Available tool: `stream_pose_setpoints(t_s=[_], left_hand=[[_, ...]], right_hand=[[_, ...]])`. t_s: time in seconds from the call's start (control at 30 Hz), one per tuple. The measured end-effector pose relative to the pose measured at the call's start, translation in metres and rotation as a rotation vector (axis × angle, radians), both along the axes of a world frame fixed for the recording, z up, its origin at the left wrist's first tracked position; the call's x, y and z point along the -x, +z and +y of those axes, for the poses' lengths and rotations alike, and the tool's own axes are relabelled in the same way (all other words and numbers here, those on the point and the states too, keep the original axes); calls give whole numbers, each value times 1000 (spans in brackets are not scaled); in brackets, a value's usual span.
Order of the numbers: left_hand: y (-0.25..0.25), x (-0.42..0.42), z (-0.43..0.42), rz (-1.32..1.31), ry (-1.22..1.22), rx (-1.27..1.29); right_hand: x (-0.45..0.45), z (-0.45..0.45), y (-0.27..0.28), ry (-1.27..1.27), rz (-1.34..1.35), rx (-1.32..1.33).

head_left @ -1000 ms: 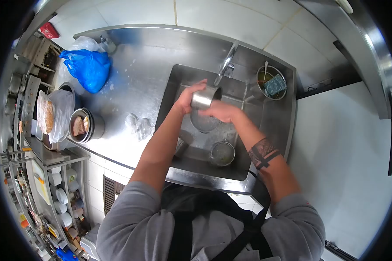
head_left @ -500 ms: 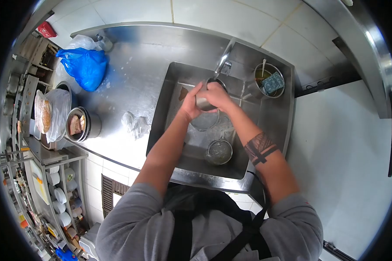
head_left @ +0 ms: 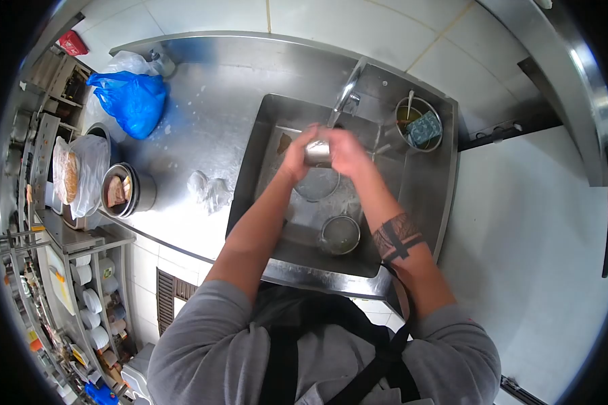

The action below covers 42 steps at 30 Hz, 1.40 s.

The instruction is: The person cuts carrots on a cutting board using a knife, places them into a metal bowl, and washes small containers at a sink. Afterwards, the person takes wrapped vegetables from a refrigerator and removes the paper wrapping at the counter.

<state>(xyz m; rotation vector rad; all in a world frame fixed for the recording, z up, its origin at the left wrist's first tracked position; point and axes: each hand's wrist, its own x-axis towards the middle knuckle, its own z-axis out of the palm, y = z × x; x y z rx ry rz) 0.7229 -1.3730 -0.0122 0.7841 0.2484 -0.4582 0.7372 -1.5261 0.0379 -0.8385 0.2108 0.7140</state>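
Note:
Over the sink (head_left: 246, 202), just below the faucet (head_left: 348, 88), I hold a small steel container (head_left: 317, 154) between both hands. My left hand (head_left: 298, 156) is wrapped around its left side. My right hand (head_left: 348, 152), somewhat blurred, grips it from the right. The far end of the container is hidden behind my fingers. Beneath my hands on the sink floor lies a round, shiny vessel (head_left: 317, 186), partly covered. Nearer to me in the sink stands a round metal container (head_left: 340, 236) with what looks like water in it.
A steel pot (head_left: 438, 115) with a green sponge (head_left: 423, 128) and a handle sticking out stands right of the faucet. On the left counter are a blue plastic bag (head_left: 132, 104), crumpled clear plastic (head_left: 209, 192) and stacked metal containers (head_left: 142, 192) with food pieces inside.
The container has turned in my hands, so more of its shiny side shows between them. My right hand has shifted slightly to the right. The other things stay put.

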Motion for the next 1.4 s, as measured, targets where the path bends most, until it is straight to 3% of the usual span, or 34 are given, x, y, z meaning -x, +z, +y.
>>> stream_pose_setpoints(t_s=[0.03, 0.1, 0.13, 0.17, 0.23, 0.27, 0.3, 0.37, 0.4, 0.43, 0.5, 0.53, 0.6, 0.63, 0.67, 0.7, 0.73, 0.8, 0.83, 0.9, 1.03, 1.1, 1.17, 1.23, 1.3, 1.4], left_hand=[[4, -1, -2, 3, 0, -4], [14, -6, -1, 251, -181, -32], [31, -7, 1, 307, -181, -127], [39, -11, 7, 309, -176, -125], [41, -20, 22, 349, -435, -87], [16, -27, 21, 256, -415, 142], [23, -27, 20, 255, -409, 141], [43, -24, 15, 209, -273, 69], [37, -25, 13, 177, -236, -24], [26, -24, 9, 179, -244, -22], [7, -21, 2, 107, -107, 35], [12, -18, 1, 107, -107, 35], [23, -15, -2, 269, -154, -40], [30, -15, -9, 273, -145, -41], [38, -17, -20, 208, -58, -165], [42, -17, -29, 145, 30, -292], [43, -19, -34, 150, 49, -299], [42, -21, -37, -523, -6, -1470], [52, -16, -35, -498, 13, -1488], [80, 6, -25, -763, -149, -1676], [65, 52, 5, -727, -255, -1714], [54, 80, 22, -516, -317, -1728], [40, 107, 36, -472, -324, -1738], [39, 124, 40, -443, -329, -1738], [42, 141, 39, -511, -376, -1686], [68, 165, 30, -735, -462, -1603]], right_hand=[[-3, 1, -4, 0, 3, -4], [-5, 6, -13, -277, 88, -4], [5, 10, -10, -185, -69, 214], [12, 8, -4, -179, -69, 215], [26, 3, 33, 390, -750, 1055], [21, 0, 6, 415, -763, 933], [16, -4, -20, 443, -767, 809], [26, -4, 0, 650, -868, 1135], [27, -9, -29, 627, -820, 1087], [27, -8, -17, 623, -813, 1092], [26, -5, 7, 398, -475, 722], [16, -9, -10, 398, -475, 722], [-10, -19, -44, -146, -93, 112], [-15, -23, -10, -248, 43, -62], [-33, -37, -50, -438, 27, -67], [-29, -37, -25, -598, 114, 87], [-46, -57, -69, -695, 97, 193], [-51, -62, -57, -661, 60, 646], [-54, -57, -52, -629, 56, 636], [-64, -61, -50, -367, -107, 890], [-92, -64, -68, -289, 13, 623], [-82, -66, -49, -457, 100, 465], [-52, -75, -63, -393, -5, 374], [-1, -63, -67, -146, -148, 747], [61, -46, -71, 67, 7, 794], [129, -28, -74, 119, 160, 667]])
